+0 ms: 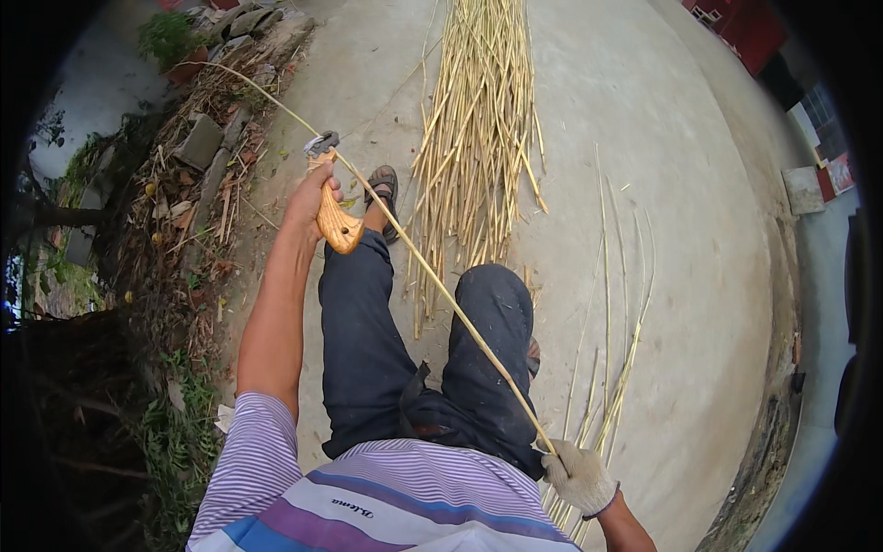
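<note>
My bare left hand (308, 195) is closed around the curved wooden handle (338, 223) of a hand tool. A grey piece (322, 143) sits at the tool's upper end, against a long thin cane (441, 287); its working edge is too small to make out. The cane slants from the upper left across my knees to my right hip. There my right hand (579, 478), in a pale knitted glove, grips its lower end. Several slim stalks (607, 405) lie on the ground beside and beneath the right hand.
A large heap of straw-coloured canes (478, 120) lies on the concrete (699, 276) ahead of my legs. Stone blocks (200, 143), dry litter and a potted plant (175, 46) line the left side. A wall (823, 304) runs along the right.
</note>
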Demonstrator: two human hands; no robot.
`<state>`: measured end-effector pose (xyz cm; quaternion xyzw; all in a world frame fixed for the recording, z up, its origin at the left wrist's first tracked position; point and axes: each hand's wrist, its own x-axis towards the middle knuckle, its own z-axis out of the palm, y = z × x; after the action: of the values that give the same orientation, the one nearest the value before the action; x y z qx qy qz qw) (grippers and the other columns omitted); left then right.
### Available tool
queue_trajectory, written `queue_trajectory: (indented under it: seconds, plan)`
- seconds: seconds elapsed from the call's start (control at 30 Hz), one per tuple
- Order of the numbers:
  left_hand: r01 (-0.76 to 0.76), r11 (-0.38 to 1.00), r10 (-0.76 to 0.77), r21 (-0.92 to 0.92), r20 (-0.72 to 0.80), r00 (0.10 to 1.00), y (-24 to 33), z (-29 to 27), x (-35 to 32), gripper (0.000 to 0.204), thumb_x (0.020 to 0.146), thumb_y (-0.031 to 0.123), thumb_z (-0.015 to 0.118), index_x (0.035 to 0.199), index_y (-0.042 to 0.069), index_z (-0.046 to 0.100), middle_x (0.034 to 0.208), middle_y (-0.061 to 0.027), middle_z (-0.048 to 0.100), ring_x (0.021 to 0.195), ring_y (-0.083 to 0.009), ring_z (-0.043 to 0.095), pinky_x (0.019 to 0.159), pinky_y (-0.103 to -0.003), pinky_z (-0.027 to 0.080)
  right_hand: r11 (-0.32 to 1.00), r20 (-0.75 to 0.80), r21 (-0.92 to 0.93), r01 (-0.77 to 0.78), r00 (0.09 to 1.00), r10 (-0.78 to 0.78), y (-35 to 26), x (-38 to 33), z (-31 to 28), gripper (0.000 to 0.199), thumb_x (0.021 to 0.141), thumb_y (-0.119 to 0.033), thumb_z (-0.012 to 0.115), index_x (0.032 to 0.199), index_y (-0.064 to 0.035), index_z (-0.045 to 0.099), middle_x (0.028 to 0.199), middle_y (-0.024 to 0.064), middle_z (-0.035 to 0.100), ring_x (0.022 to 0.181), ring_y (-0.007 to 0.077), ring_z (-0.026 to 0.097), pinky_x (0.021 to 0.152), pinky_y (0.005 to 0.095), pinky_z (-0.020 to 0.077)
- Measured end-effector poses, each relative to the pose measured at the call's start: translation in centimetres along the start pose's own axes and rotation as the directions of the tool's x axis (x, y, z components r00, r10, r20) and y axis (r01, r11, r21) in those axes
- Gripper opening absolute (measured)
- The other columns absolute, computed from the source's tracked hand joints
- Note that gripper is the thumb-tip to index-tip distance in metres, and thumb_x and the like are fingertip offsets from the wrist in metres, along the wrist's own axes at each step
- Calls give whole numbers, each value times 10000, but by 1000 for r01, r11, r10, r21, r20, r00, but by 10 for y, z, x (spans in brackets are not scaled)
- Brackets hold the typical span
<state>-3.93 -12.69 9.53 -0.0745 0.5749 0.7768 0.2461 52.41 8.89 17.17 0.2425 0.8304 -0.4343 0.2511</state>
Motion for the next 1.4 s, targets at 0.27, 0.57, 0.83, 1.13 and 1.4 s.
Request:
queue_trajectory:
  seconds: [0.27, 0.57, 0.83, 1.13, 1.4]
  plan:
    - [129, 981, -160, 142, 237, 958, -77, 117, -130, 207, 998, 274, 624, 995, 75, 569, 708, 14, 567, 527, -86, 553, 455, -239, 460, 903, -116, 416, 103, 991, -60, -125, 162, -47, 364, 1029, -314, 508, 1237, -30, 604, 676, 66, 620, 602, 149, 632, 557, 321, 500]
    - [71, 997, -71, -42, -15, 997, -24, 26, -4, 137, 970, 221, 638, 991, 98, 580, 677, -4, 562, 523, -115, 533, 432, -261, 439, 927, -255, -113, 358, 891, -375, -66, 74, -9, 159, 985, -206, 572, 1062, -85, 642, 742, 151, 670, 650, 344, 688, 593, 455, 542]
    - [31, 996, -33, 86, 20, 999, 10, 1, 35, 151, 983, 226, 631, 1030, 101, 562, 689, 3, 559, 536, -99, 538, 453, -237, 465, 985, -88, -98, 139, 985, -148, -21, -5, -4, 309, 966, -244, 605, 1200, -42, 605, 664, 156, 641, 607, 319, 680, 573, 425, 529]
    - [188, 971, -216, 146, 210, 953, -79, 122, -71, 169, 978, 221, 642, 1028, 66, 596, 696, -8, 581, 523, -110, 560, 443, -254, 468, 981, -285, 169, 98, 957, -47, -96, 110, -34, 318, 1033, -275, 509, 1247, -52, 583, 800, 149, 669, 712, 311, 703, 625, 413, 538]
    - [22, 997, -30, -74, -109, 994, 14, -13, 51, 178, 992, 164, 605, 1151, 91, 572, 672, -1, 540, 511, -97, 528, 458, -227, 496, 933, -332, -327, 148, 907, -260, -8, -7, -34, 150, 907, -132, 652, 1042, -76, 618, 683, 119, 638, 566, 313, 640, 540, 437, 499]
